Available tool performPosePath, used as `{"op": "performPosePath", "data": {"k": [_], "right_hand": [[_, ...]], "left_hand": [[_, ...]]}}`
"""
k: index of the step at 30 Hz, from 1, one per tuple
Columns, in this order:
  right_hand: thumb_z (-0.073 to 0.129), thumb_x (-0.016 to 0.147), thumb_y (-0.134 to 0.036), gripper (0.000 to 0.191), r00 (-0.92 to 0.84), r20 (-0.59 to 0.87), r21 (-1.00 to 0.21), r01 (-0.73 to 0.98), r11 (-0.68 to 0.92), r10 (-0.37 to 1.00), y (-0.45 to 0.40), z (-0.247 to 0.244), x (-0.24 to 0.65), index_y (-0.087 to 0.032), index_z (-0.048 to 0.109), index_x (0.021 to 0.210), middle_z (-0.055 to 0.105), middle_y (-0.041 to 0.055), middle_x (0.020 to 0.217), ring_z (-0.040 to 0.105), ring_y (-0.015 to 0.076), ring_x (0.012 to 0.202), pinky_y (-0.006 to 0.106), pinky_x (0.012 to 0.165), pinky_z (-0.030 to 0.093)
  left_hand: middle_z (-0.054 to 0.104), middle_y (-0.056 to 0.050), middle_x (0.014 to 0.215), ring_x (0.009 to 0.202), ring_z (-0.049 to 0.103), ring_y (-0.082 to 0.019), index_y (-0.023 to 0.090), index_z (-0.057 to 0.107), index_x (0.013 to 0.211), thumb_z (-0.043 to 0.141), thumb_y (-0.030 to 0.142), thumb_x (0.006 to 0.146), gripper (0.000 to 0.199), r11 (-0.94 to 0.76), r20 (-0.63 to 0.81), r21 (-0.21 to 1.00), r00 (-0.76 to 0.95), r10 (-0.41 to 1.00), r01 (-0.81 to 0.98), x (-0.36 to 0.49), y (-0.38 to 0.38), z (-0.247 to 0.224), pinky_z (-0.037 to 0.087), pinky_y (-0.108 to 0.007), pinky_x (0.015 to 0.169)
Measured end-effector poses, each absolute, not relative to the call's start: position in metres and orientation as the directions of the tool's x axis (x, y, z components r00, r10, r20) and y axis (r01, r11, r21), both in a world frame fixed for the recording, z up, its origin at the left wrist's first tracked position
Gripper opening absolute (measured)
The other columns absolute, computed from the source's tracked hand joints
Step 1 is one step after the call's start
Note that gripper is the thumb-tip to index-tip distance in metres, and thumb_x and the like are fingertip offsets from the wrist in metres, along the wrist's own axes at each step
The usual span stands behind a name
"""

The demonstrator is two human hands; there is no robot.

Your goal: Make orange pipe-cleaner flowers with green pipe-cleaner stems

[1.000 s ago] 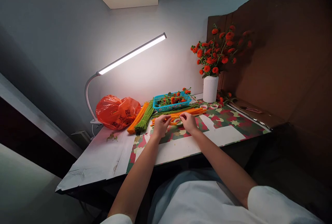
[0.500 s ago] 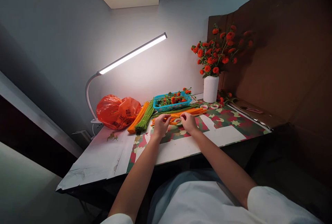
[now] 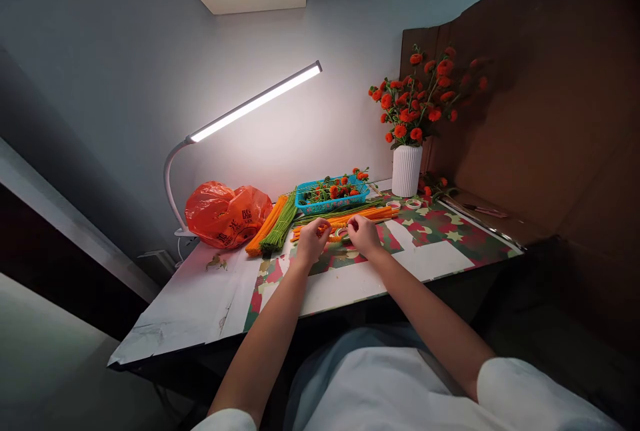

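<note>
My left hand (image 3: 313,239) and my right hand (image 3: 364,234) are raised close together above the front part of the table. Thumb and fingers pinch on each hand, and a short orange pipe cleaner (image 3: 339,224) runs between the fingertips. Much of that piece is hidden by the fingers. Behind and below it lie loose orange pipe cleaners (image 3: 383,214). A roll of tape (image 3: 343,233) rests on the table between my hands, partly covered.
Bundles of orange pipe cleaners (image 3: 267,226) and green pipe cleaners (image 3: 281,226) lie left, beside a red plastic bag (image 3: 225,214). A blue basket (image 3: 333,206) holds small orange flowers. Behind stand a white vase (image 3: 406,171) with orange flowers and a lamp (image 3: 255,103).
My left hand's fingers have shifted slightly on the orange pipe cleaner. My right hand stays almost where it was.
</note>
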State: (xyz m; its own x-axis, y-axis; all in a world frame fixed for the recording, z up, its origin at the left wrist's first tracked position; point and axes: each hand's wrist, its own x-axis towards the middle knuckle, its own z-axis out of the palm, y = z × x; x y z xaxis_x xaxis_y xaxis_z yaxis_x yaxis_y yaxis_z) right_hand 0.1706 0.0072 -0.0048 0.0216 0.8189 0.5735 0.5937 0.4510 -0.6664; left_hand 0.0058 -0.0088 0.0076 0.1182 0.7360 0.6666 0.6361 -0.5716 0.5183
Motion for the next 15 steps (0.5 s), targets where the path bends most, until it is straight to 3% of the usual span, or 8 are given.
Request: {"op": "performPosePath", "data": {"k": [9,15], "right_hand": [[0.044,0.077,-0.017,0.011,0.028,0.614,-0.688,0.51,0.517,0.789,0.0096,-0.0058,0.1726,-0.019,0.052,0.07,0.061,0.0038,0.07,0.056,0.0165,0.065,0.026,0.061,0.04],[0.045,0.077,-0.019,0.01,0.027,0.577,-0.747,0.419,0.515,0.816,0.0117,-0.0065,0.1735,-0.02,0.053,0.07,0.062,0.0039,0.073,0.058,0.0176,0.069,0.028,0.064,0.043]], "left_hand": [[0.055,0.005,0.052,0.043,0.048,-0.008,0.018,0.059,0.074,0.06,0.03,0.08,0.013,-0.55,0.548,0.595,0.205,0.811,0.586,0.0042,-0.0098,0.0055,0.035,-0.019,0.044],[0.068,-0.001,0.067,0.051,0.058,-0.011,0.017,0.066,0.084,0.063,0.036,0.079,0.02,-0.557,0.561,0.65,0.167,0.811,0.517,0.0016,-0.0047,0.0002,0.044,-0.021,0.05]]}}
